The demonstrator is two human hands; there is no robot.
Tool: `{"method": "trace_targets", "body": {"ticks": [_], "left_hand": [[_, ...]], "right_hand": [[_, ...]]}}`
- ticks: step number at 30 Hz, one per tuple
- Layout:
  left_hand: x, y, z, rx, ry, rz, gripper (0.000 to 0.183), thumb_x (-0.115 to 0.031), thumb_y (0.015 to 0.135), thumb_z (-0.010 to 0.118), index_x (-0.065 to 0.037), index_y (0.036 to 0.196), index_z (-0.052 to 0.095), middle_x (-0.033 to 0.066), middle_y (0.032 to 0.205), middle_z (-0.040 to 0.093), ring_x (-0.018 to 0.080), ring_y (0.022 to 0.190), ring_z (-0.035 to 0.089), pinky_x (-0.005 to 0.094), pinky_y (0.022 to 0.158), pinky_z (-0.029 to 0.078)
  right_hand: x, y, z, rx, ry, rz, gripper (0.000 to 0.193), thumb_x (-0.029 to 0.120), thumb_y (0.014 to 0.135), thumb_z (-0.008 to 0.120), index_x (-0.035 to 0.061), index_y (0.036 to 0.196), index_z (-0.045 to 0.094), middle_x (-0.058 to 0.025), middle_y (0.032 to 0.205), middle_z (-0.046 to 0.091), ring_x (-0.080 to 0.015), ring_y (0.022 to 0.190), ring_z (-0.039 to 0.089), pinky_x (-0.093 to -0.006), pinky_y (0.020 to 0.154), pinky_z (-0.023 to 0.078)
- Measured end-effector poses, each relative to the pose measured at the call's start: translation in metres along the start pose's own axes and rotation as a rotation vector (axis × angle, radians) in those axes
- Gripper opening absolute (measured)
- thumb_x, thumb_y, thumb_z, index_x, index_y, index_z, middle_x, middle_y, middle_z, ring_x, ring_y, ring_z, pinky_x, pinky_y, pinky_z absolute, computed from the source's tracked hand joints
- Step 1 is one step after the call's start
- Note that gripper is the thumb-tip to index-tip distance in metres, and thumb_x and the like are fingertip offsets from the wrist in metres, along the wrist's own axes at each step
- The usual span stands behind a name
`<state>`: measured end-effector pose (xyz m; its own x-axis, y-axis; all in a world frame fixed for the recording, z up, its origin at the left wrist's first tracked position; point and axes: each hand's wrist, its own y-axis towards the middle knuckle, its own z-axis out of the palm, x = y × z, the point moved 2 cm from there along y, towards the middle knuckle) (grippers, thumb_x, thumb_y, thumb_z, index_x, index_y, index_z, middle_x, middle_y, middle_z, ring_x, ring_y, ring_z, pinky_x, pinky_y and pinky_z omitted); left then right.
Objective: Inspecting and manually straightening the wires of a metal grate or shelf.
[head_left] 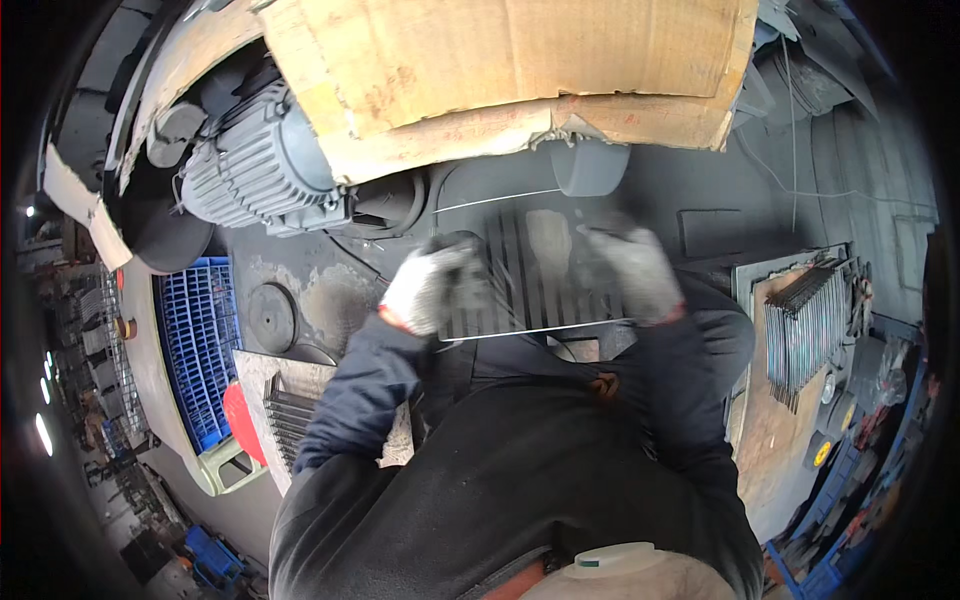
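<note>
My left hand [428, 287], in a whitish glove with dark, dirty fingers, grips the left end of a slatted metal grate [525, 305]. At its right end is my right hand [645, 275], gloved alike and curled round it; motion smears its fingers. The grate is held over my lap, its near edge a bright straight line and its dark bars blurred. Just beyond it, a grey wheel [590, 170] shows below a cardboard cover [520, 60]. I cannot tell whether the grate touches the wheel.
A grey electric motor [260, 165] stands at the far left. Several similar metal pieces [803, 330] are stacked on a board [775, 435] to my right. More slatted pieces [288, 415] lie to my left, near a blue plastic crate [200, 345] and a red round object [243, 425].
</note>
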<state>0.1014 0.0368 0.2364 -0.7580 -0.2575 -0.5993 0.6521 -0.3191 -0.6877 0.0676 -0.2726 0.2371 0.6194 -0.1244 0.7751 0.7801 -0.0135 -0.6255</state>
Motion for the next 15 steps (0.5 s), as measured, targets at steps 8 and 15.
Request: {"method": "trace_targets", "body": {"ticks": [8,15], "left_hand": [[-0.006,-0.110,-0.062,-0.188,0.395,0.488,0.021,-0.004,0.097,0.076,-0.003,0.116,0.068,0.0037,0.098,0.076,0.0120,0.085,0.069,0.0280,0.079,0.056],[0.020,-0.099,-0.007,-0.273,0.462,0.842,0.018,0.004,0.094,0.078,-0.001,0.109,0.069,0.0060,0.098,0.075,0.0119,0.088,0.068,0.0297,0.083,0.056]], "right_hand": [[-0.024,-0.036,0.083,0.237,0.092,-0.337,0.025,-0.001,0.109,0.064,0.0039,0.133,0.062,-0.0055,0.112,0.073,-0.0155,0.100,0.072,-0.0297,0.090,0.060],[-0.008,-0.082,0.039,0.154,0.163,-0.569,0.023,-0.004,0.106,0.069,-0.0019,0.129,0.069,-0.0118,0.126,0.077,-0.0185,0.117,0.072,-0.0321,0.106,0.058]]}}
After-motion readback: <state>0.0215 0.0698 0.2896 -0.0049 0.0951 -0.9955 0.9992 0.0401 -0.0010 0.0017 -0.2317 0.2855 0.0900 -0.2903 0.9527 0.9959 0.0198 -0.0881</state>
